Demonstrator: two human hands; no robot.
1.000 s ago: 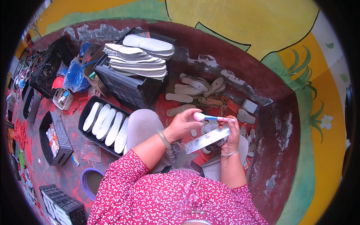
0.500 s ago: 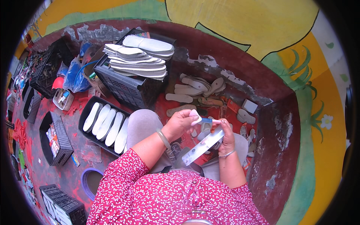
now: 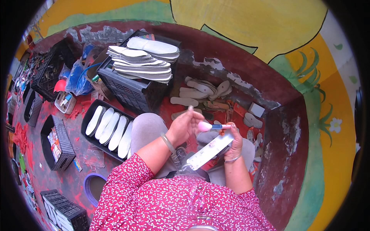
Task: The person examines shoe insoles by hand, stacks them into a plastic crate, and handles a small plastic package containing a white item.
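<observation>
My right hand [image 3: 236, 141] is closed round two things above my lap. One is a brush with a soft pink head [image 3: 204, 126] and a blue handle, pointing left. The other is a long, flat, whitish, shiny piece [image 3: 210, 152] with small printed marks, slanting down to the left; I cannot tell if it is a package or a case. Just left of the brush head, my left hand [image 3: 185, 125] is raised with its fingers apart and nothing visible in it.
To the left, a black basket [image 3: 85, 112] holds a row of white insoles [image 3: 111, 129]. More insoles [image 3: 140, 63] are stacked on a black crate [image 3: 129, 90]. Beyond my knees, loose insoles [image 3: 206, 87] lie on the red-stained floor against the wall. Baskets and a purple-rimmed tub [image 3: 88, 184] stand further left.
My left hand has let go of the pink brush head and opened its fingers. The whole brush head now shows, and the flat piece has tilted and looks whiter.
</observation>
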